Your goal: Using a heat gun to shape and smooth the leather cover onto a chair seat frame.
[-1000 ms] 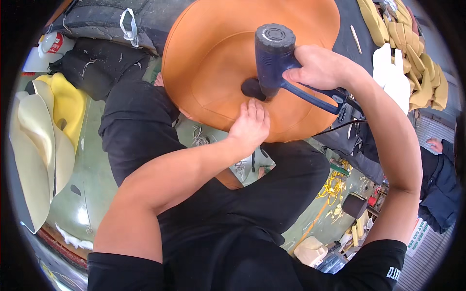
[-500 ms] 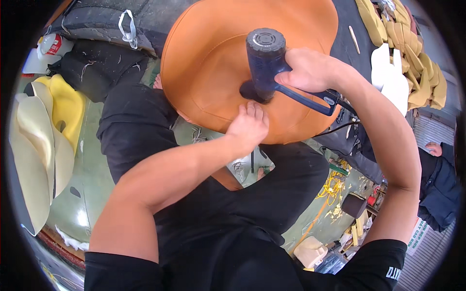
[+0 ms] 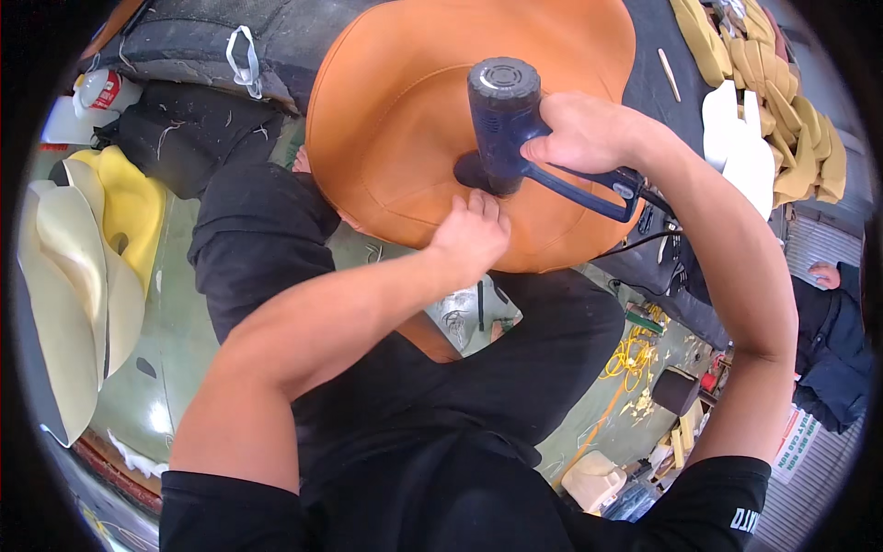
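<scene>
Heat gun (image 3: 501,120) over orange upholstery (image 3: 386,138) at the knees (image 3: 262,216)
Right hand (image 3: 589,133) wraps the heat gun — left hand (image 3: 471,237) bunched beside the dark hole (image 3: 468,169), touching; whether it pinches, I cannot tell.

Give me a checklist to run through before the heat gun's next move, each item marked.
1. Right hand has a firm hold on the heat gun: ok, fingers wrapped around its handle.
2. Left hand well away from the nozzle end: not ok, fingertips sit close beside it.
3. Dark opening in the orange stitched upholstery fully visible: not ok, the gun partly covers it.
4. Black cord free of the upholstery's edge: cannot tell.
5. Gun switched off: cannot tell.
</scene>
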`<state>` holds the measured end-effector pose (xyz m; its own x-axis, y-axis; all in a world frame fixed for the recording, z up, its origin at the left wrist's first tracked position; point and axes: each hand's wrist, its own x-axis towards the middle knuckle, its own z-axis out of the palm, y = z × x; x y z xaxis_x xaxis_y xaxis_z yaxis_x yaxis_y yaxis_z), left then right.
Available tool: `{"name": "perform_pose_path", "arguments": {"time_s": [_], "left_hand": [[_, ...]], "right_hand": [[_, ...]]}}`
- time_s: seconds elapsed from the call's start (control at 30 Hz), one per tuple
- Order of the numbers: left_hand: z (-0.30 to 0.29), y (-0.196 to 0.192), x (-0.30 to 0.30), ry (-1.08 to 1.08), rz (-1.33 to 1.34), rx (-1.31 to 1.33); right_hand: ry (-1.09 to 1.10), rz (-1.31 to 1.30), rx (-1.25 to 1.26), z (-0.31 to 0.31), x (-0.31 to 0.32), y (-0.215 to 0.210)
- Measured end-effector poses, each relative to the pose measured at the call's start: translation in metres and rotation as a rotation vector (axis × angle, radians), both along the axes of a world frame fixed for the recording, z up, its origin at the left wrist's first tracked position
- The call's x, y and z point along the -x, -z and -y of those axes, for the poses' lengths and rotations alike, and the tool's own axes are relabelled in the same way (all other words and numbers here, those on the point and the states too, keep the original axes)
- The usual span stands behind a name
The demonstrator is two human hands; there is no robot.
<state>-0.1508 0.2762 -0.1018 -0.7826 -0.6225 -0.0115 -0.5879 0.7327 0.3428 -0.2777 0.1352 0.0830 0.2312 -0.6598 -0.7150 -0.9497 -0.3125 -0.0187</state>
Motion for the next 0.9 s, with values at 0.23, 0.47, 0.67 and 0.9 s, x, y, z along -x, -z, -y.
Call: {"name": "perform_pose_path", "arguments": {"time_s": [0.23, 0.47, 0.67, 0.9], "left_hand": [[-0.008, -0.001, 0.0, -0.047, -0.019, 0.122], [-0.001, 0.007, -0.034, -0.005, -0.141, -0.051], [0.0, -0.008, -0.028, 0.012, 0.047, -0.126], [0.0, -0.007, -0.035, -0.022, -0.109, -0.077]], "right_hand": [[0.036, 0.06, 0.04, -0.007, 0.007, -0.001], [0.45, 0.246, 0.081, -0.044, 0.049, -0.078], [1.032, 0.633, 0.418, -0.117, 0.112, -0.134], [1.031, 0.553, 0.217, -0.125, 0.119, -0.114]]}}
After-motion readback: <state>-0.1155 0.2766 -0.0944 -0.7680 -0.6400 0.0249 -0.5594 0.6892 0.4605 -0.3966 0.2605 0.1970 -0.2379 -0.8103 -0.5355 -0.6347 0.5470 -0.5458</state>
